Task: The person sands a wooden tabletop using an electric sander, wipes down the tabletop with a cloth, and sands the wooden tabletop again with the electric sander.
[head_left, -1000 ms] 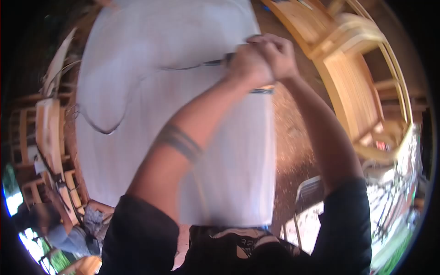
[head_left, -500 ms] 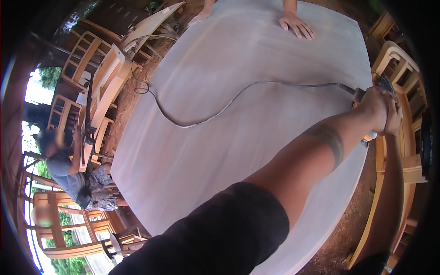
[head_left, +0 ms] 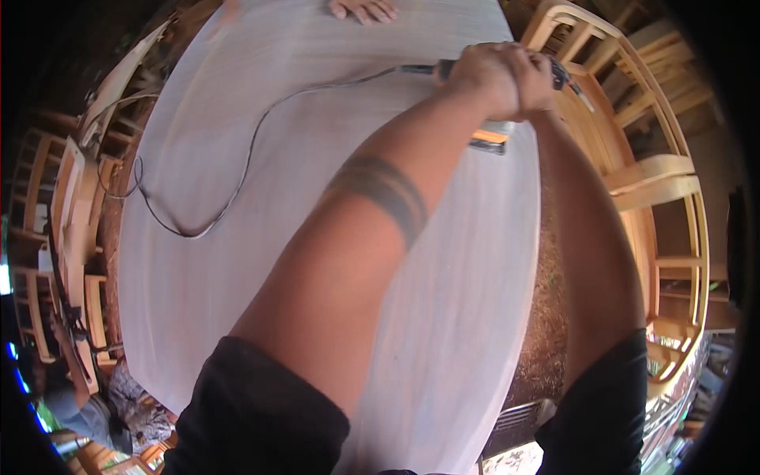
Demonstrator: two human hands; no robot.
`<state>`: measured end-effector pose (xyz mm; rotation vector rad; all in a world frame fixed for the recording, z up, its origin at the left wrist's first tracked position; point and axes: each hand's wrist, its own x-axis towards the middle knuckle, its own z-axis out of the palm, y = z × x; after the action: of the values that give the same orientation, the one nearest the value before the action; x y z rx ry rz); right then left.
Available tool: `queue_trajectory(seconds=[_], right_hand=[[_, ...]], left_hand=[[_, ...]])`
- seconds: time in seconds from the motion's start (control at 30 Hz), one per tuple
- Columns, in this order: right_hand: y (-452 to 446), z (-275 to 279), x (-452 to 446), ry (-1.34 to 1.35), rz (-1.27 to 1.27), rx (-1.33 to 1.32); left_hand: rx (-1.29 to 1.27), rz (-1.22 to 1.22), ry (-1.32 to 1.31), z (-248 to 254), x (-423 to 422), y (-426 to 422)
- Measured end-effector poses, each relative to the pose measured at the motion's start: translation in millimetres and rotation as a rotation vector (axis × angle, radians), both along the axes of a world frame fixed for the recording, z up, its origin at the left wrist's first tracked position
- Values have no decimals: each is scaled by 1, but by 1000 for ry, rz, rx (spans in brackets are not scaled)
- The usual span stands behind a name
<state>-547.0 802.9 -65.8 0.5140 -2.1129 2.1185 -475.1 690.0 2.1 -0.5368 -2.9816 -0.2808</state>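
An electric sander (head_left: 489, 141) with an orange band and a dark base rests near the right edge of a large pale wooden tabletop (head_left: 332, 142). My left hand (head_left: 481, 77) is wrapped over the top of the sander, covering most of its body. Pressed close against it, my right hand (head_left: 533, 79) grips the sander from the right side; its fingers overlap the left ones. A black cord (head_left: 257, 131) leaves the sander on the left and curves across the wood. Both arms are stretched out over the tabletop.
Another person's hand (head_left: 364, 9) lies flat on the far end of the tabletop. A wooden bench frame (head_left: 657, 103) stands close along the right. At lower left a person (head_left: 95, 412) is beside wooden furniture parts (head_left: 75, 198). Sawdust covers the floor (head_left: 546, 317).
The view has turned right, so the tabletop, cord and co-workers sit further left. Both hands stay on the sander, and more of the right arm and bench now shows.
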Motion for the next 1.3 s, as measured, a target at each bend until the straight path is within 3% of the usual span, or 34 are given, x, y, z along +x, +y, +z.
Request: queue_trajectory(seconds=[0.1, 0.17, 0.3, 0.7, 0.83, 1.03, 1.13, 1.23, 1.3], right_hand=[[-7, 34, 73, 85, -25, 118], [-14, 38, 110, -23, 17, -43], [-6, 32, 171, -38, 134, -62], [31, 35, 413, -21, 80, -17], [38, 35, 498, 16, 78, 5], [45, 48, 614, 2, 105, 57], [47, 50, 660, 76, 147, 81], [47, 55, 706, 43, 191, 30], [44, 58, 731, 87, 208, 76]], left_hand=[[65, -6, 168, -7, 33, -2], [80, -24, 123, -6, 61, -4], [98, -23, 46, -7, 129, 2], [191, -6, -113, 8, 372, 41], [271, 9, -52, 13, 459, 50], [206, 79, -289, 27, 572, 55], [576, -7, -13, 23, 624, 51], [231, 37, -145, 3, 665, 44], [460, 65, -74, 9, 692, 44]])
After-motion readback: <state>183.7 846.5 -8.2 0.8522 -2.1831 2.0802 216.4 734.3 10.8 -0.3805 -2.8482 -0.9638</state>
